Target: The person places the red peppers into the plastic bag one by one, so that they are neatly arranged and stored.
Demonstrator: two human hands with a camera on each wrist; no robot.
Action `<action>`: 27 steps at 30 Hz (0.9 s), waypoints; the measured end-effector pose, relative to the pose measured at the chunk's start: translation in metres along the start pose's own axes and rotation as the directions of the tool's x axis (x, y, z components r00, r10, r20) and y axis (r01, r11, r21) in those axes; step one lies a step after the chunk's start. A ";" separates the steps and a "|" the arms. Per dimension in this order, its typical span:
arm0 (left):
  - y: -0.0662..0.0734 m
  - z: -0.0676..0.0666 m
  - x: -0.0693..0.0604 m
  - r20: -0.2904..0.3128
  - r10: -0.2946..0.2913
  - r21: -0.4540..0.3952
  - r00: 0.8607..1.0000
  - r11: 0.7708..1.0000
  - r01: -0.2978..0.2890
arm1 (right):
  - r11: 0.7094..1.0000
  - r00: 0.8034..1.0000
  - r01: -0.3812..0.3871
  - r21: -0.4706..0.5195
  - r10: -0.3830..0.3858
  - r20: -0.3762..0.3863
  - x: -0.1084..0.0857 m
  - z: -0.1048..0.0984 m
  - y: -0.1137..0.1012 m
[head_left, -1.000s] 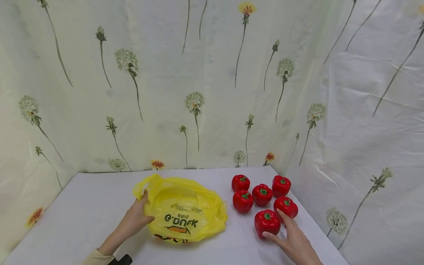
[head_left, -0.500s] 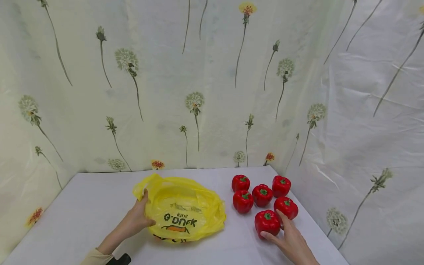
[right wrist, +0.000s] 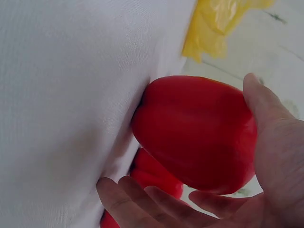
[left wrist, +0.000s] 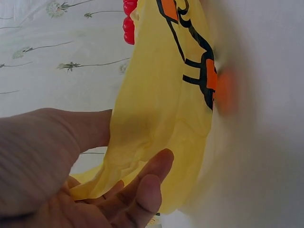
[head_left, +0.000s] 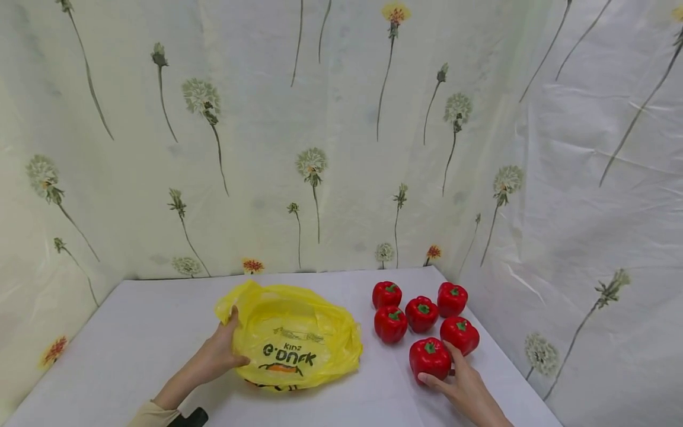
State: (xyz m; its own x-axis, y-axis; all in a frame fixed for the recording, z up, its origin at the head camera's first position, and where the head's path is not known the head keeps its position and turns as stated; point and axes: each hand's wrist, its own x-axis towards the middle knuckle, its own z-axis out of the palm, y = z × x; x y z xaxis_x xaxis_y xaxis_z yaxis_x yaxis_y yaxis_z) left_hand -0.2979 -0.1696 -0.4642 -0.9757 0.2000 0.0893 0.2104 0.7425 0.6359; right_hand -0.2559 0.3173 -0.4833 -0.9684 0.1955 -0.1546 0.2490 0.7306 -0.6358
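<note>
In the head view my left hand [head_left: 213,357] holds the left edge of a yellow plastic bag [head_left: 296,329]; its mouth gapes and dark lettering shows on it. Seen from the left wrist, the bag's film [left wrist: 156,90] passes between the thumb and fingers of that hand [left wrist: 52,161]. My right hand [head_left: 471,394] is round the nearest red bell pepper [head_left: 428,359], thumb at its front and fingers at its right. In the right wrist view the thumb of the hand [right wrist: 285,156] touches the pepper [right wrist: 194,128], which sits on the cloth; the lower fingers curve beside it.
Several other red peppers [head_left: 421,314] stand behind the nearest one, at the right of the white table [head_left: 144,332]. A curtain with a dandelion print [head_left: 256,148] hangs behind the table and along its right side.
My right hand has shifted slightly left and settled closer round the nearest pepper. The bag's right side has drawn in a little, and my left hand keeps its hold.
</note>
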 end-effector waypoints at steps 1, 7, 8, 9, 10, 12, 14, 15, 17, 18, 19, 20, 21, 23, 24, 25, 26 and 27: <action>-0.001 0.000 0.000 0.001 0.003 0.000 1.000 1.000 -0.003 | 1.000 1.000 -0.001 0.002 0.001 0.000 0.001 0.000 0.000; -0.003 -0.004 0.002 0.010 0.007 0.000 1.000 1.000 -0.007 | 1.000 1.000 0.003 0.024 -0.003 -0.002 0.003 0.000 0.000; -0.004 -0.004 0.003 0.008 0.010 0.005 1.000 1.000 -0.011 | 0.999 1.000 0.004 0.033 -0.004 -0.002 0.004 0.001 0.000; -0.005 -0.004 0.003 0.007 0.013 0.007 1.000 1.000 -0.013 | 0.999 1.000 0.004 0.041 -0.003 -0.003 0.004 0.002 0.000; -0.005 -0.005 0.004 0.006 0.017 0.013 1.000 1.000 -0.017 | 0.999 1.000 0.004 0.049 -0.004 -0.005 0.004 0.002 0.000; -0.006 -0.005 0.004 0.006 0.023 0.008 1.000 1.000 -0.023 | 0.998 1.000 0.006 0.058 -0.005 -0.013 0.004 0.004 0.000; -0.007 -0.005 0.004 0.011 0.020 -0.005 1.000 1.000 -0.020 | 0.998 1.000 0.009 0.068 -0.007 -0.016 0.005 0.005 -0.001; -0.007 -0.006 0.004 0.014 0.017 -0.015 1.000 1.000 -0.017 | 0.997 1.000 0.010 0.071 -0.009 -0.016 0.006 0.006 -0.002; -0.007 -0.006 0.004 0.020 0.013 -0.035 1.000 0.999 -0.012 | 0.997 1.000 0.010 0.076 -0.009 -0.014 0.006 0.006 -0.003; -0.007 -0.006 0.004 0.021 0.010 -0.042 1.000 0.999 -0.009 | 0.997 1.000 0.011 0.078 -0.010 -0.011 0.007 0.006 -0.004; -0.007 -0.006 0.004 0.023 0.007 -0.047 1.000 0.999 -0.006 | 0.997 1.000 0.012 0.080 -0.011 -0.009 0.007 0.007 -0.004; -0.007 -0.006 0.004 0.024 0.006 -0.048 1.000 0.999 -0.005 | 0.997 1.000 0.013 0.077 -0.013 -0.007 0.007 0.007 -0.004; -0.007 -0.006 0.004 0.024 0.006 -0.050 1.000 0.999 -0.005 | 0.997 1.000 0.013 0.076 -0.013 -0.004 0.007 0.007 -0.005; -0.007 -0.006 0.004 0.026 0.006 -0.050 1.000 0.999 -0.004 | 0.997 1.000 0.015 0.069 -0.015 -0.001 0.008 0.008 -0.004; -0.008 -0.006 0.004 0.027 0.005 -0.050 1.000 0.999 -0.004 | 0.998 1.000 0.017 0.066 -0.017 0.000 0.008 0.008 -0.004; -0.008 -0.006 0.004 0.028 0.005 -0.045 1.000 0.999 -0.003 | 0.998 1.000 0.019 0.063 -0.019 0.001 0.008 0.008 -0.004; -0.008 -0.006 0.004 0.028 0.003 -0.039 1.000 0.999 -0.002 | 0.998 1.000 0.019 0.062 -0.019 0.001 0.008 0.009 -0.003; -0.008 -0.006 0.004 0.027 -0.001 -0.037 1.000 0.999 0.002 | 0.998 1.000 0.019 0.062 -0.019 0.002 0.008 0.009 -0.003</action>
State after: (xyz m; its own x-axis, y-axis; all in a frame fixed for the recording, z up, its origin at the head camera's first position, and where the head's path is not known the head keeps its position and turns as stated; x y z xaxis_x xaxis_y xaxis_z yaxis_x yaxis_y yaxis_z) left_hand -0.3044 -0.1786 -0.4642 -0.9739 0.2165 0.0679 0.2061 0.7188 0.6640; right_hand -0.2648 0.3109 -0.4898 -0.9731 0.1799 -0.1441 0.2293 0.6921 -0.6845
